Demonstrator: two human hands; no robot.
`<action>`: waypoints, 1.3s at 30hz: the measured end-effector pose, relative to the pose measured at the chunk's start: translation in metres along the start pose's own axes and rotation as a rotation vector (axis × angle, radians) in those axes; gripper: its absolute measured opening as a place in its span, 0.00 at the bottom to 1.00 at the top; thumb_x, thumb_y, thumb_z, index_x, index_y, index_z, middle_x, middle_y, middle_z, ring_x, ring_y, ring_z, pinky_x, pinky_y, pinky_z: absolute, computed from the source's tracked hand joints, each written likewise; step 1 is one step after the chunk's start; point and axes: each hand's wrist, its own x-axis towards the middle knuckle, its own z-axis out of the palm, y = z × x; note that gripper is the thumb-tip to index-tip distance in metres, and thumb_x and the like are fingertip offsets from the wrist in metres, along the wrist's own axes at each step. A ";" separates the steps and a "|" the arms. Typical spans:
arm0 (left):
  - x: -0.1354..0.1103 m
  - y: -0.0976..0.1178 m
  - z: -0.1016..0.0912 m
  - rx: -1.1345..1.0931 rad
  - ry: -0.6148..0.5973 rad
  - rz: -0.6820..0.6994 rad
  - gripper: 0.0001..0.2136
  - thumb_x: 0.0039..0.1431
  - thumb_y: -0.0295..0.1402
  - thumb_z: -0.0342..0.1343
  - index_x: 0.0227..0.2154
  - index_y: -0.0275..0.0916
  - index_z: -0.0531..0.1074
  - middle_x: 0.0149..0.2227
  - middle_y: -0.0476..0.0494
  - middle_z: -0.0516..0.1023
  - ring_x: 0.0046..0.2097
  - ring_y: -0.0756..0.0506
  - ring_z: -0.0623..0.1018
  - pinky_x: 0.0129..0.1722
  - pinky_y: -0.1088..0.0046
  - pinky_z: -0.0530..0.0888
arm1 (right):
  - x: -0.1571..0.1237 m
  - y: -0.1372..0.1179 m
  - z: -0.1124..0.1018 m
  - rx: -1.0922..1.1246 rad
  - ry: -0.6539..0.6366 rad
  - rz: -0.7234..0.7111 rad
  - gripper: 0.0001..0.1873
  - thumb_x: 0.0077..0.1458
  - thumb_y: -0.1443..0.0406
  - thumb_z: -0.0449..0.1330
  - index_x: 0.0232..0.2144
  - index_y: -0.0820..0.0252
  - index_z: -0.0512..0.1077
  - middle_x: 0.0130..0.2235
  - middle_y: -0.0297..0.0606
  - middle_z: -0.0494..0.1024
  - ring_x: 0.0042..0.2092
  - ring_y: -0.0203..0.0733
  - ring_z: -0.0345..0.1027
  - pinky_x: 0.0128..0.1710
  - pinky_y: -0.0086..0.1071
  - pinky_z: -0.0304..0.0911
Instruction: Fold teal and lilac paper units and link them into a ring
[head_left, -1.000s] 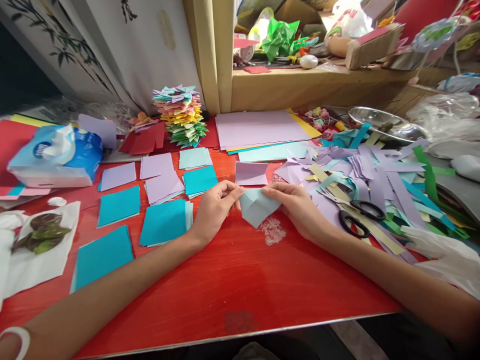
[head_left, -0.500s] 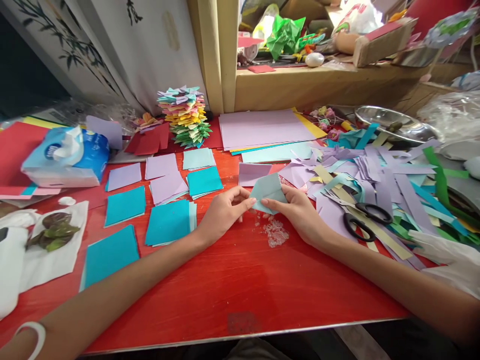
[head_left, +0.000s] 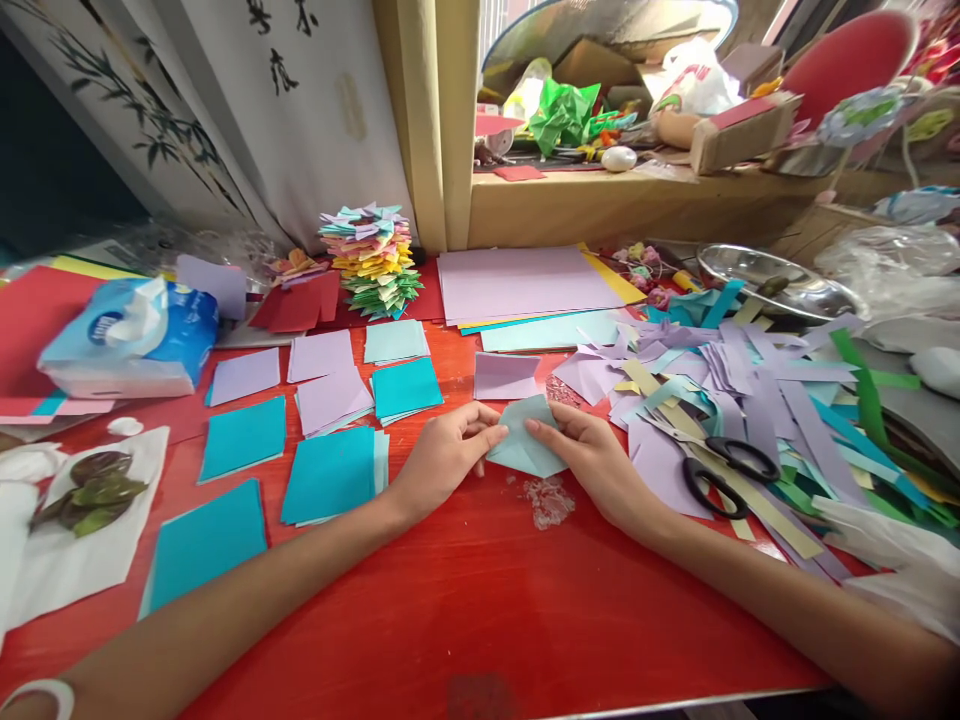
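Note:
Between my two hands is a pale blue-green piece of folded paper [head_left: 529,446], held just above the red table [head_left: 480,600]. My left hand [head_left: 459,448] pinches its left edge between thumb and fingers. On the other side, my right hand [head_left: 589,450] grips the upper right part, thumb on top. Just beneath the paper lies a small patch of clear crumpled film [head_left: 549,502]. A lilac folded paper [head_left: 507,376] rests behind my hands. To the left are stacks of square paper, including a teal stack [head_left: 330,475] and a lilac stack [head_left: 334,400].
Black-handled scissors [head_left: 726,470] lie among paper strips [head_left: 765,390] at right. Behind stand a tower of folded paper [head_left: 371,262] and large lilac sheets [head_left: 517,283]. A tissue pack [head_left: 131,335] sits far left, near leaves on a napkin [head_left: 120,555]. A metal bowl [head_left: 810,300] is back right.
The folded paper has turned in my hands, its pointed end now facing down toward me. My right thumb has shifted to its upper part. The camera view has tilted slightly upward.

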 end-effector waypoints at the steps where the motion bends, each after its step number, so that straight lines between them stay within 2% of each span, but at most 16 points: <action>1: 0.000 0.000 0.000 -0.003 0.001 -0.004 0.12 0.56 0.43 0.49 0.32 0.38 0.67 0.22 0.52 0.67 0.22 0.53 0.66 0.25 0.77 0.64 | 0.000 0.000 0.000 -0.018 0.011 -0.011 0.18 0.53 0.55 0.54 0.41 0.58 0.71 0.33 0.35 0.74 0.31 0.38 0.64 0.28 0.29 0.60; 4: 0.000 -0.001 0.000 -0.006 0.015 -0.011 0.13 0.57 0.44 0.48 0.31 0.39 0.67 0.21 0.53 0.65 0.22 0.52 0.66 0.25 0.76 0.64 | -0.002 0.000 0.000 -0.092 0.047 -0.057 0.20 0.55 0.57 0.53 0.49 0.53 0.70 0.41 0.33 0.75 0.37 0.41 0.66 0.34 0.31 0.62; 6: 0.000 -0.001 -0.001 -0.001 0.024 -0.010 0.14 0.57 0.45 0.47 0.31 0.39 0.68 0.20 0.53 0.65 0.22 0.52 0.67 0.26 0.76 0.64 | -0.002 0.001 -0.001 -0.156 0.060 -0.087 0.19 0.55 0.58 0.53 0.49 0.51 0.70 0.43 0.31 0.75 0.41 0.42 0.66 0.38 0.32 0.62; 12: 0.000 -0.002 -0.003 -0.003 0.033 -0.005 0.14 0.58 0.44 0.48 0.31 0.39 0.69 0.20 0.53 0.65 0.22 0.52 0.66 0.26 0.76 0.63 | -0.005 0.001 -0.002 -0.330 0.031 -0.109 0.19 0.57 0.63 0.50 0.49 0.50 0.69 0.39 0.31 0.77 0.35 0.41 0.68 0.32 0.33 0.62; 17: 0.000 0.000 -0.003 -0.045 0.027 0.009 0.13 0.57 0.43 0.48 0.30 0.38 0.69 0.22 0.53 0.67 0.22 0.53 0.66 0.24 0.77 0.64 | -0.008 -0.008 0.001 -0.275 -0.038 -0.166 0.18 0.57 0.61 0.52 0.50 0.51 0.69 0.48 0.32 0.73 0.49 0.44 0.65 0.47 0.33 0.60; 19: 0.000 0.000 -0.002 -0.050 0.027 0.002 0.13 0.57 0.43 0.49 0.30 0.38 0.69 0.22 0.53 0.67 0.22 0.53 0.66 0.24 0.77 0.64 | -0.008 -0.010 0.001 -0.211 -0.021 -0.138 0.18 0.58 0.58 0.50 0.49 0.52 0.70 0.47 0.32 0.74 0.49 0.43 0.65 0.48 0.33 0.59; 21: 0.000 0.000 -0.001 -0.050 0.029 -0.006 0.13 0.56 0.43 0.50 0.29 0.38 0.69 0.23 0.53 0.68 0.22 0.53 0.66 0.24 0.78 0.65 | -0.007 -0.010 0.000 -0.159 0.007 -0.099 0.20 0.59 0.55 0.48 0.47 0.52 0.71 0.43 0.33 0.76 0.46 0.42 0.67 0.45 0.33 0.61; 24: 0.001 -0.001 0.000 -0.063 0.019 -0.012 0.13 0.56 0.43 0.50 0.30 0.38 0.69 0.25 0.51 0.69 0.25 0.53 0.67 0.23 0.78 0.66 | -0.005 -0.006 -0.001 -0.041 0.009 -0.047 0.18 0.56 0.56 0.53 0.46 0.54 0.73 0.40 0.35 0.76 0.42 0.42 0.68 0.40 0.33 0.62; 28: 0.000 -0.001 -0.001 -0.015 0.002 -0.001 0.13 0.56 0.43 0.49 0.30 0.38 0.69 0.25 0.51 0.68 0.27 0.52 0.67 0.24 0.79 0.66 | -0.001 -0.005 -0.001 0.164 -0.042 0.088 0.17 0.51 0.61 0.59 0.45 0.56 0.72 0.40 0.38 0.76 0.38 0.40 0.69 0.37 0.33 0.63; 31: -0.001 -0.001 -0.001 0.023 0.011 0.018 0.12 0.57 0.42 0.49 0.30 0.38 0.68 0.25 0.50 0.68 0.27 0.52 0.67 0.24 0.79 0.66 | 0.000 -0.009 -0.002 0.259 -0.086 0.200 0.18 0.51 0.62 0.60 0.45 0.58 0.72 0.40 0.40 0.76 0.36 0.39 0.69 0.37 0.33 0.64; 35: -0.002 0.000 -0.001 0.055 0.023 0.035 0.12 0.58 0.41 0.49 0.30 0.38 0.69 0.25 0.50 0.68 0.26 0.53 0.65 0.24 0.79 0.63 | 0.000 -0.014 -0.006 0.295 -0.212 0.284 0.14 0.53 0.62 0.59 0.41 0.63 0.75 0.36 0.42 0.77 0.35 0.37 0.69 0.36 0.29 0.65; 39: -0.003 -0.001 0.000 0.077 0.041 0.050 0.12 0.58 0.41 0.49 0.30 0.38 0.70 0.25 0.51 0.69 0.26 0.53 0.65 0.25 0.78 0.62 | 0.000 -0.013 -0.008 0.300 -0.256 0.315 0.14 0.52 0.61 0.59 0.39 0.62 0.76 0.36 0.41 0.77 0.33 0.35 0.69 0.34 0.27 0.66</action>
